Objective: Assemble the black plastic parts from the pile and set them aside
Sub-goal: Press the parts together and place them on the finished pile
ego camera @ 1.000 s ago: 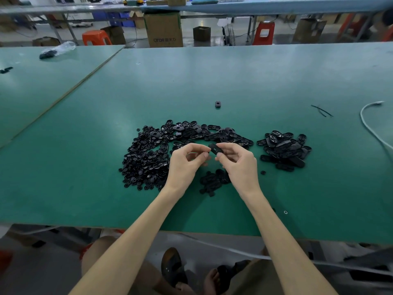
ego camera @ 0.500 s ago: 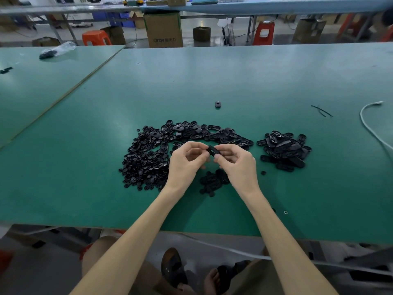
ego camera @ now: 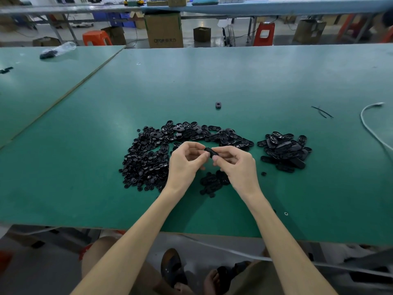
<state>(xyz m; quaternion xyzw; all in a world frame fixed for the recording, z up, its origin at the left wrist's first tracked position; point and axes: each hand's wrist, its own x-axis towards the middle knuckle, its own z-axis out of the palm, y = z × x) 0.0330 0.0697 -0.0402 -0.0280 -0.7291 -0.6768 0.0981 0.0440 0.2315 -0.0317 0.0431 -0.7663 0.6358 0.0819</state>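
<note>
A small black part (ego camera: 211, 152) is held just above the counter (ego camera: 212, 77), pinched from both ends: the left grip (ego camera: 185, 165) curls thumb and forefinger onto its left end, and the right grip (ego camera: 238, 167) pinches its right end. Directly beneath the hands lies a small cluster (ego camera: 212, 182) of black pieces. The big loose pile (ego camera: 153, 154) spreads to the left and behind (ovals and small round bits mixed). A separate heap (ego camera: 285, 152) lies to the right, and a lone piece (ego camera: 218, 105) sits farther back.

Glossy black plastic parts (ego camera: 148, 158) cover a plain teal-green table (ego camera: 212, 77), crossed by a white cable (ego camera: 365, 122). Behind it show an orange stool (ego camera: 96, 38), a red stool (ego camera: 264, 33) and a brown cardboard box (ego camera: 163, 30) with dark lettering.
</note>
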